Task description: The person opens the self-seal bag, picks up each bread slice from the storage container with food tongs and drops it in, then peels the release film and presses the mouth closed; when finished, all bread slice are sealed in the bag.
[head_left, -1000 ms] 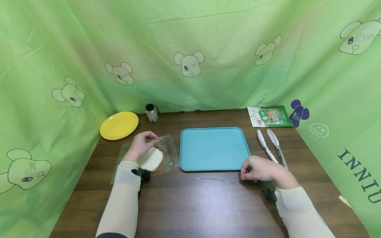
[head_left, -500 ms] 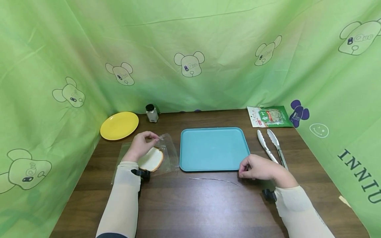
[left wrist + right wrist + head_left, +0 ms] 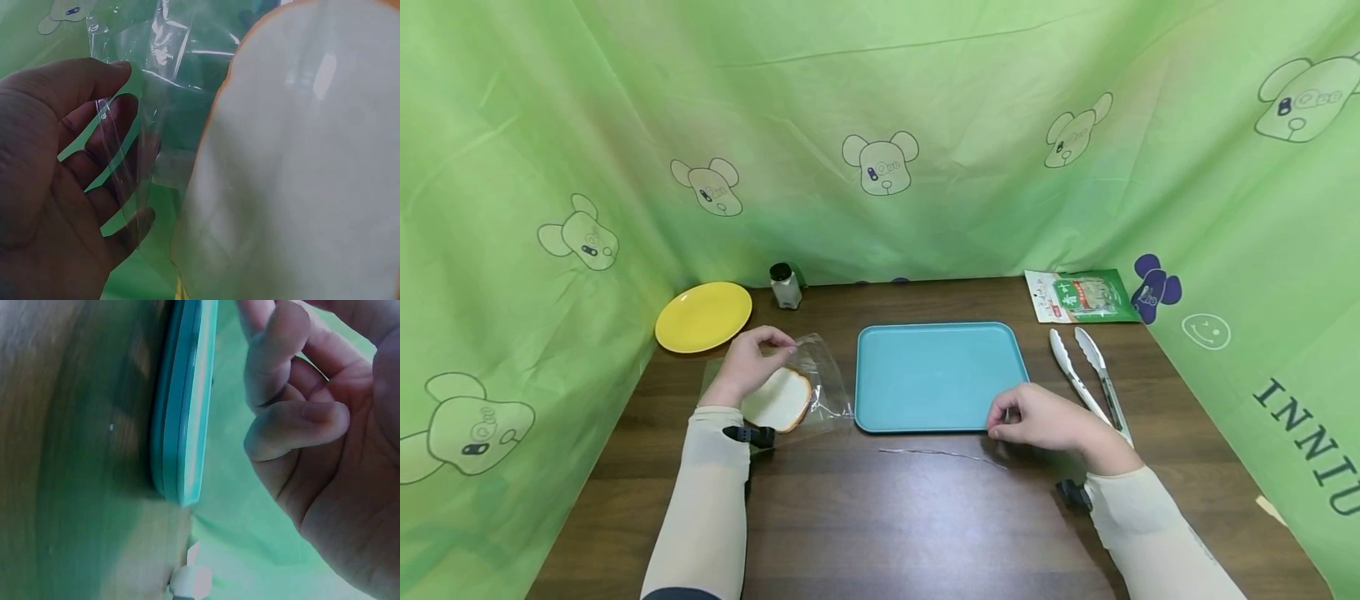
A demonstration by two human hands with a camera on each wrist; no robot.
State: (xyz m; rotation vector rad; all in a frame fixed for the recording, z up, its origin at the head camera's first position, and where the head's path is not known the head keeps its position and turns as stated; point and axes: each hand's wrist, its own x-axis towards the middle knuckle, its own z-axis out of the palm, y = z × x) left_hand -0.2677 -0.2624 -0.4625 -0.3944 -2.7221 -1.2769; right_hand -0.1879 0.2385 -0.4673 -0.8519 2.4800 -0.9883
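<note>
In the head view my left hand (image 3: pixel 752 362) is at the upper edge of a clear plastic bag (image 3: pixel 827 379) with a slice of bread (image 3: pixel 779 401) inside. The left wrist view shows the film's edge between thumb and index finger, the other fingers behind it; the bread (image 3: pixel 300 156) fills the right side. My right hand (image 3: pixel 1037 418) hovers at the near right corner of a blue tray (image 3: pixel 940 375). Its fingers hang loosely bent with nothing visible in them, though the right wrist view cuts off some fingertips. A thin wire-like strand (image 3: pixel 936 452) lies in front of the tray.
A yellow plate (image 3: pixel 703 317) and a black-capped jar (image 3: pixel 786 287) stand at the back left. Metal tongs (image 3: pixel 1081 377) lie right of the tray, beside my right hand. Behind them is a green-and-white packet (image 3: pixel 1084 297). Green cloth (image 3: pixel 880 233) encloses the table's back and sides.
My right hand has moved a little left, over the tray's near edge. My left hand has shifted slightly up and left, still at the bag, whose upper edge is lifted slightly.
</note>
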